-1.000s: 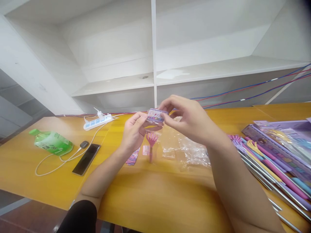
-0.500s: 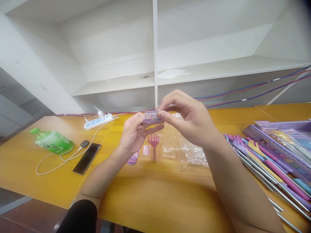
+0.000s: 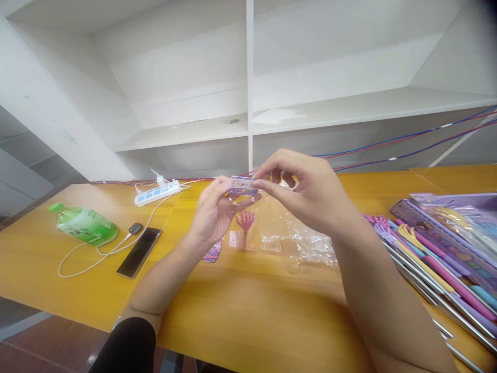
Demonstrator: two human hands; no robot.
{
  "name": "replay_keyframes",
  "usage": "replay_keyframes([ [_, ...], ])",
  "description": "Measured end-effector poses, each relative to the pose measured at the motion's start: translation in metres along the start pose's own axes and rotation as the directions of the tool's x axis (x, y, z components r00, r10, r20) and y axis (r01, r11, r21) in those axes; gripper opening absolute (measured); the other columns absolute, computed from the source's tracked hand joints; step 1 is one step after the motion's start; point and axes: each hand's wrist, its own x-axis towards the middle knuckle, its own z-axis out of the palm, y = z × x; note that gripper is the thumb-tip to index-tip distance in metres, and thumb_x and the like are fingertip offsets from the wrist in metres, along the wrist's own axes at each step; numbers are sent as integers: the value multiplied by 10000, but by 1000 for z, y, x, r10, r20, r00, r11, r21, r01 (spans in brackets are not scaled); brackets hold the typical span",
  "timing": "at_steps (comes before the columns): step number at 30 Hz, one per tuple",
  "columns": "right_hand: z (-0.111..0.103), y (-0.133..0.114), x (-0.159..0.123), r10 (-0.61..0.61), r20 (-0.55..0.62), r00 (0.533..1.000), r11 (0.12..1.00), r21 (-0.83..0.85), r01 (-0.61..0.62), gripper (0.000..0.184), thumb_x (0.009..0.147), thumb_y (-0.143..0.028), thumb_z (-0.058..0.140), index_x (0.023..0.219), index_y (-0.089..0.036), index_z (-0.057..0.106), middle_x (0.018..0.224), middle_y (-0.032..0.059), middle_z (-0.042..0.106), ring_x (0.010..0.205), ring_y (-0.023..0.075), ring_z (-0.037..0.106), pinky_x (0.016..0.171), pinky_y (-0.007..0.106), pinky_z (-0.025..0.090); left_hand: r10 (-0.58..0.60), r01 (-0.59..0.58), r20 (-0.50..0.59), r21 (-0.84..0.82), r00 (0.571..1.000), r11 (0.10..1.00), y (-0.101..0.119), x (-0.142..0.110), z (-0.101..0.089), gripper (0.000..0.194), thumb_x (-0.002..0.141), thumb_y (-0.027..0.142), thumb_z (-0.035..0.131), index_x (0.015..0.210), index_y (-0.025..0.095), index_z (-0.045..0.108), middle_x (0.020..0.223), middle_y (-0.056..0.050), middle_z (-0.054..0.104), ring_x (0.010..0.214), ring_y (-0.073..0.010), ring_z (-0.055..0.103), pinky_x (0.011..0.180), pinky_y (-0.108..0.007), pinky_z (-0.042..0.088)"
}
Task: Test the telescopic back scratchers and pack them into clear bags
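A small printed purple card [image 3: 243, 185] is held up above the table between both hands. My left hand [image 3: 213, 212] grips its left end, thumb in front and other fingers behind and below. At the card's right end, my right hand [image 3: 305, 189] pinches it between thumb and index finger. Below the card lies a pink hand-shaped back scratcher head [image 3: 245, 221] on the table, with a small pinkish card [image 3: 233, 239] beside it. A pile of printed cards [image 3: 213, 252] sits partly behind my left wrist. Clear plastic bags [image 3: 306, 243] lie crumpled under my right hand.
At right, several back scratchers [image 3: 435, 259] with coloured grips and metal rods lie against a purple display box [image 3: 423, 223]. To the left are a green bottle [image 3: 83, 225], a phone [image 3: 139, 253] and a white power strip [image 3: 158, 193]. White shelving [image 3: 250, 77] stands behind.
Both hands stay on the card at nearly the same place. The card has tilted slightly, and my right hand's other fingers have lowered and curled a little.
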Motion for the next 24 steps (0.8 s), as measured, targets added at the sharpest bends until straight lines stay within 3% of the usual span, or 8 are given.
replay_keyframes([
  [7,-8,-1,-3,-62,78,995,995,-76,68,97,1031,-309,653,980,-266,723,985,26,730,823,177,621,720,345,445,-27,26,24,16,999,1000,1,-2,2,191,955,263,719,804,192,627,912,-6,733,985,-161,731,1004,-392,658],
  [14,-12,-7,-8,-87,90,992,988,-121,98,130,1031,-244,605,1022,-278,731,1013,42,721,867,207,640,748,354,447,3,-4,45,18,999,1000,3,-4,6,229,933,291,766,779,195,628,899,-7,736,997,-183,743,1024,-429,653],
  [24,-9,-8,-10,-187,110,976,944,-256,210,139,1058,-190,579,1060,-204,718,1029,44,672,777,122,585,704,288,434,-9,9,35,-10,999,1000,0,-6,5,247,925,293,784,776,178,623,795,9,669,840,-149,714,937,-379,665],
])
